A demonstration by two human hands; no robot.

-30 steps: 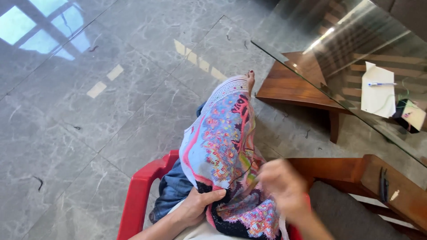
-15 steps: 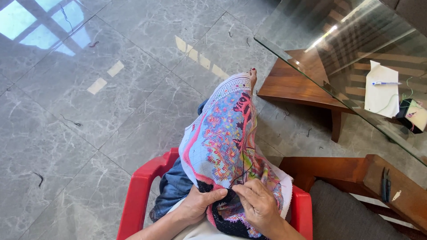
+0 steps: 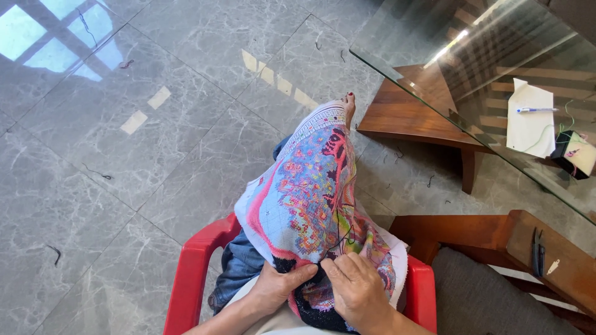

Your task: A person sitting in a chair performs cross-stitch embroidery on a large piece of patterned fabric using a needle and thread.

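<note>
A colourful cross-stitch cloth (image 3: 310,192) lies draped over my leg, with pink, blue and black stitched areas. My left hand (image 3: 279,285) grips its lower edge from below, thumb on top. My right hand (image 3: 357,288) rests on the cloth beside it, fingers pinched against the fabric; a dark thread (image 3: 347,232) runs up from there. Whether a needle is in the fingers is too small to tell. I sit on a red plastic chair (image 3: 195,273).
A glass table top (image 3: 447,80) on a wooden base (image 3: 410,118) stands at the right, holding a paper sheet (image 3: 531,118) with a pen and a small box (image 3: 574,155). A wooden armrest (image 3: 546,254) carries small snips (image 3: 539,251). Thread scraps lie on the grey marble floor (image 3: 124,155).
My right hand has come down from a raised, blurred position onto the cloth next to the left hand. The left hand and cloth have stayed put.
</note>
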